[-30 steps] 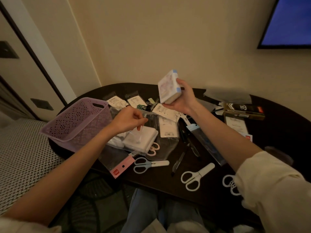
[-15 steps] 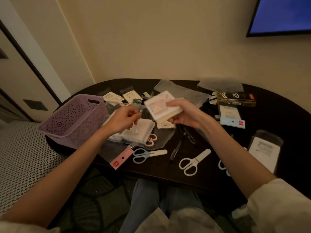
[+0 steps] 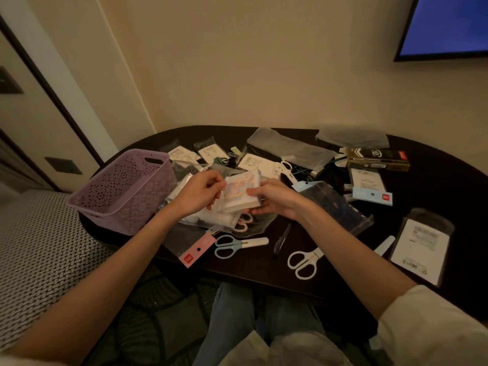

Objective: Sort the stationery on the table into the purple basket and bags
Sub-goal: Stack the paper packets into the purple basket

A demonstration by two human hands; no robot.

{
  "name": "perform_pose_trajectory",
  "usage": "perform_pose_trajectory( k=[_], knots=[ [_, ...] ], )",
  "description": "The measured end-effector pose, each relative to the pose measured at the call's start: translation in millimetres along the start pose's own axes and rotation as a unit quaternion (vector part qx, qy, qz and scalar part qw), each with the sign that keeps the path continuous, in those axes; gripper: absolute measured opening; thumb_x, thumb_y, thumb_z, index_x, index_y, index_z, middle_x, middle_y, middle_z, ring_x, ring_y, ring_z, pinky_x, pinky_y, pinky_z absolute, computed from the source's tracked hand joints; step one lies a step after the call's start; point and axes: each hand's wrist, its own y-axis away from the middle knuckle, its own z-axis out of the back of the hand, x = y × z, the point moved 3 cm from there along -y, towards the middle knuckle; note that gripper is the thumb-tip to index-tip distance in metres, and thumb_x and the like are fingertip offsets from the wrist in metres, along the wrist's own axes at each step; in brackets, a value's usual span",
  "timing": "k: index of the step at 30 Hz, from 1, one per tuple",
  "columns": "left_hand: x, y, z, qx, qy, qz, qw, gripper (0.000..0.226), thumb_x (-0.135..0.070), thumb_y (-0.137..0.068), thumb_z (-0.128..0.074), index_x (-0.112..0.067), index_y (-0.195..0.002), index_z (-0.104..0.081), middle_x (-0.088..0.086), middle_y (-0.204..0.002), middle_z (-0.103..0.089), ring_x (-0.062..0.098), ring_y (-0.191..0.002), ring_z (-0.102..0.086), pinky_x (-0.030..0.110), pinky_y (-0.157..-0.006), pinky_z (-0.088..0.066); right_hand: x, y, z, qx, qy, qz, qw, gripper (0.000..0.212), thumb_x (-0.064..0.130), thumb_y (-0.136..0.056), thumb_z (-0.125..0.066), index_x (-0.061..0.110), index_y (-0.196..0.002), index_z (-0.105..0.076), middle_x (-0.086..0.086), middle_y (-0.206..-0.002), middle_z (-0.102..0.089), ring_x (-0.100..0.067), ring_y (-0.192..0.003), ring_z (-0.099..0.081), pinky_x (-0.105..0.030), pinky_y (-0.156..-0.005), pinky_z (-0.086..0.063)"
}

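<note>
The fingers (image 3: 257, 192) of the right hand (image 3: 274, 198) clamp the near right side of a white pack (image 3: 241, 190), thumb on top, while the left hand (image 3: 202, 192) pinches its left edge with curled fingers. The pack hangs between both hands, above a heap of clear bags (image 3: 211, 217) on the table (image 3: 435, 186). The purple basket (image 3: 124, 188) stands just left of the left hand; blue scissors (image 3: 237, 244) and white scissors (image 3: 303, 261) lie nearer the person.
</note>
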Motion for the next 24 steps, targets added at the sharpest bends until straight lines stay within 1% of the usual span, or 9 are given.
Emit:
perform_pose_trajectory(
  k=[4,6,8,10,12,16,18,21,24],
  knots=[
    [1,1,-1,-0.004,0.007,-0.009,1.0,0.021,-0.007,-0.098,-0.051,-0.013,-0.079,-0.055,0.003,-0.063,-0.055,0.017,-0.05,-0.05,0.028,-0.044,-0.045,-8,-3,-11,0.026,-0.044,-0.022,0.998,0.038,0.01,-0.096,-0.053,0.005,-0.133,-0.041,-0.023,-0.121,-0.06,-0.033,-0.093,-0.069,-0.036,-0.071,-0.061],
    [1,2,-1,-0.006,0.007,-0.014,1.0,0.021,-0.007,-0.099,-0.05,-0.013,-0.079,-0.055,0.003,-0.062,-0.055,0.017,-0.049,-0.05,0.027,-0.044,-0.045,-9,-3,-9,-0.014,0.039,-0.014,0.999,0.03,0.021,-0.099,-0.049,0.004,-0.125,-0.046,-0.021,-0.111,-0.065,-0.027,-0.083,-0.069,-0.031,-0.067,-0.059],
    [1,2,-2,-0.012,0.009,-0.021,1.0,0.022,-0.007,-0.098,-0.05,-0.014,-0.078,-0.054,0.001,-0.061,-0.054,0.015,-0.047,-0.05,0.027,-0.043,-0.045,-8,-6,-3,-0.054,0.127,0.006,0.99,0.035,0.027,-0.1,-0.047,-0.001,-0.119,-0.054,-0.016,-0.095,-0.064,-0.017,-0.069,-0.062,-0.023,-0.058,-0.05],
    [2,2,-3,-0.016,0.008,-0.023,1.0,0.023,-0.006,-0.098,-0.05,-0.015,-0.078,-0.054,0.0,-0.06,-0.053,0.011,-0.044,-0.049,0.027,-0.042,-0.045,-6,-8,-1,-0.05,0.131,0.008,0.99,0.033,0.026,-0.1,-0.049,-0.001,-0.115,-0.059,-0.012,-0.085,-0.062,-0.013,-0.063,-0.057,-0.021,-0.054,-0.046],
    [2,2,-3,-0.02,0.008,-0.023,1.0,0.023,-0.006,-0.098,-0.05,-0.015,-0.078,-0.054,0.0,-0.06,-0.053,0.008,-0.043,-0.048,0.027,-0.043,-0.045,-5,-9,-3,-0.032,0.094,0.007,0.995,0.028,0.023,-0.099,-0.051,-0.001,-0.11,-0.059,-0.01,-0.08,-0.063,-0.013,-0.062,-0.059,-0.021,-0.054,-0.048],
    [1,3,-1,-0.024,0.02,-0.022,0.999,0.025,-0.006,-0.098,-0.05,-0.018,-0.077,-0.054,-0.001,-0.06,-0.052,0.007,-0.043,-0.048,0.025,-0.042,-0.045,-5,-12,-18,-0.015,0.065,0.006,0.998,0.018,0.018,-0.099,-0.05,0.002,-0.101,-0.058,-0.011,-0.079,-0.064,-0.015,-0.065,-0.061,-0.022,-0.06,-0.049],
    [1,3,0,-0.025,0.03,-0.022,0.999,0.026,-0.005,-0.098,-0.049,-0.018,-0.076,-0.053,-0.001,-0.059,-0.052,0.008,-0.044,-0.048,0.025,-0.042,-0.044,-8,-16,-26,-0.009,0.069,0.006,0.998,0.022,0.017,-0.099,-0.05,-0.002,-0.106,-0.058,-0.012,-0.079,-0.065,-0.015,-0.064,-0.062,-0.019,-0.055,-0.05],
    [1,4,1,-0.028,0.041,-0.022,0.998,0.026,-0.004,-0.098,-0.05,-0.016,-0.075,-0.053,-0.001,-0.058,-0.052,0.011,-0.045,-0.048,0.025,-0.041,-0.043,-12,-22,-30,-0.015,0.102,0.015,0.995,0.031,0.018,-0.098,-0.052,-0.008,-0.112,-0.059,-0.017,-0.084,-0.067,-0.015,-0.062,-0.062,-0.018,-0.049,-0.047],
    [1,3,2,-0.028,0.044,-0.02,0.998,0.026,-0.004,-0.098,-0.05,-0.015,-0.075,-0.053,0.0,-0.058,-0.052,0.014,-0.046,-0.048,0.027,-0.041,-0.042,-10,-28,-27,-0.03,0.173,0.029,0.984,0.031,0.024,-0.096,-0.057,-0.005,-0.102,-0.065,-0.015,-0.083,-0.069,-0.012,-0.058,-0.06,-0.017,-0.049,-0.044]
  ],
)
